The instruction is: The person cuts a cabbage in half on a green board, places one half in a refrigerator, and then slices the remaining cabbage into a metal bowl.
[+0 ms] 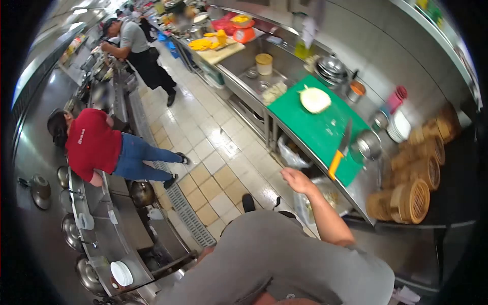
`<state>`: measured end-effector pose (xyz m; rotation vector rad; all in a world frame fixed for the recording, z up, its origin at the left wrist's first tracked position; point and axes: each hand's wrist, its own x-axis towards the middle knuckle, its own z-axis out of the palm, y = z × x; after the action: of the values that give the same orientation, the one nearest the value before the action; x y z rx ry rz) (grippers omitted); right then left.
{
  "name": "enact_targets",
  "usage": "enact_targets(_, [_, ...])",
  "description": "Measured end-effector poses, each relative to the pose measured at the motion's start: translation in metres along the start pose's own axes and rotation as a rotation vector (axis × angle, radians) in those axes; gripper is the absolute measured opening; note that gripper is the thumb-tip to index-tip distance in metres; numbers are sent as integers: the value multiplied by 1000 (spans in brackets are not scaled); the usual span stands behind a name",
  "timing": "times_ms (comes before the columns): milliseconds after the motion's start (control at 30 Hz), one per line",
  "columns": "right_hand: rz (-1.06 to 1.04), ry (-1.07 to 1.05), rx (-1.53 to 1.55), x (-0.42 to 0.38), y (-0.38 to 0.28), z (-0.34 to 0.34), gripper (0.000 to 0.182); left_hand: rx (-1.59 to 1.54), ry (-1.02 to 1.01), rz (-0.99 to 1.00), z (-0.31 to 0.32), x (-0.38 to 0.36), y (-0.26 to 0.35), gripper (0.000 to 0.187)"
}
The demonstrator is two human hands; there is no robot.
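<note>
My right hand (pixel 296 181) hangs in the air left of the counter's front edge. It holds nothing, and its fingers are stretched out. My left hand is out of sight; only a sliver of skin shows past my grey shirt. On the green cutting board (pixel 305 124) sits a pale, rounded vegetable (pixel 315 100), perhaps a cabbage. A knife (pixel 339 151) with an orange handle lies on the board, its handle toward the near edge. Small pale scraps dot the board. Below my right hand stands a clear bin (pixel 336 195) with scraps in it.
Bamboo steamers (pixel 410 199) and a metal pot (pixel 367 145) stand on the right. Beyond the board is a sink (pixel 239 66) holding a tub (pixel 264 64). A person in red (pixel 96 140) and another in grey (pixel 136 40) stand at the left counter. A grate (pixel 189 216) crosses the tiled floor.
</note>
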<state>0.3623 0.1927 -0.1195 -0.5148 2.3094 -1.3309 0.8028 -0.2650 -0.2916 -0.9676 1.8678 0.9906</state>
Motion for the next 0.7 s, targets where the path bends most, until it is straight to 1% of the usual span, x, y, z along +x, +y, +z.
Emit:
enact_targets(33, [55,54,134,10,11,5,44,175,-10,75,-36,27,7,39])
enact_targets(67, [153,66,176,16,3,-4,42,519,-26,249,-70,62,13,40])
enact_targets(100, [239,59,217,22,-12,-15,40,932,-10,455,-106,97,26,40])
enact_targets(133, [321,153,333,23,-20,-22,41,1209,50,583,-144,131,44,41])
enact_targets(167, [293,252,307,28,-16,-32,44,845,63,235,-175,166,69,50])
enact_targets(200, [343,351,471,37,-16,-45,44,791,235,257,-205,162,111,60])
enact_targets(233, [343,491,478,45,-16,-63,39,761,251,179,-242,170,165,57])
enact_targets(267, [297,610,396,60,32,-80,37,531,333,183,-272,156,222,53])
enact_targets(300, [292,728,200,71,51,-103,44,493,477,327,-292,192,250,51])
enact_targets(333, [286,822,-136,80,77,-129,46,620,518,491,-314,200,295,49])
enact_targets(367, [273,913,-474,95,93,-152,48,493,625,659,-328,265,313,44])
enact_targets(400, [304,915,-531,110,98,-173,50,297,675,620,-322,239,365,42])
enact_targets(433, [358,919,-589,116,95,-191,53,93,730,595,-316,193,429,41])
enact_targets(467, [386,809,-485,123,79,-206,55,56,663,626,-309,185,468,40])
enact_targets(500, [443,774,-592,127,87,-204,44,19,595,653,-303,179,508,40])
enact_targets(533, [499,736,-701,133,95,-203,36,-106,425,684,-290,187,540,39])
enact_targets(567, [551,696,-809,139,103,-204,31,-143,307,768,-278,187,570,38])
enact_targets(600, [568,787,-733,137,100,-195,26,-189,176,824,-259,183,594,38])
enact_targets(633, [489,858,-731,133,102,-186,27,-159,57,813,-240,159,628,39])
enact_targets(667, [535,801,-675,128,107,-184,27,-152,-41,799,-221,127,656,40])
enact_targets(700, [534,829,-653,120,99,-171,26,-137,-164,793,-204,120,679,42])
